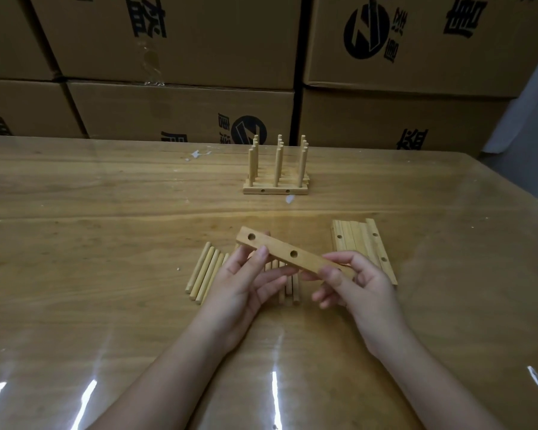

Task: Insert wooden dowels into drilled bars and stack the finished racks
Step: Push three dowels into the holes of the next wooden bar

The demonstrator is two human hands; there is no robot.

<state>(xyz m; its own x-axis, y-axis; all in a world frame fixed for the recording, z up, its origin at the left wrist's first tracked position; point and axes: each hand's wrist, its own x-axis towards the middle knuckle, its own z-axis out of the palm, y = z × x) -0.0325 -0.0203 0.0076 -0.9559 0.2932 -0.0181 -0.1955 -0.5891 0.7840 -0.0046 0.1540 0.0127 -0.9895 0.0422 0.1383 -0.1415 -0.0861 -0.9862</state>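
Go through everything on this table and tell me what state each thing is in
Held bar: lifted in both hands, holes empty.
Left hand: gripping the bar.
Right hand: gripping the bar.
Loose dowels: lying flat.
Spare bars: flat, undowelled.
Finished racks: dowels upright.

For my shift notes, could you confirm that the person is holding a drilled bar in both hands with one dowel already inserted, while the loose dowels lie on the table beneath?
Not quite: in the head view, the drilled bar held by the left hand and right hand has no dowel in it; its visible holes are open. The loose dowels do lie on the table beneath.
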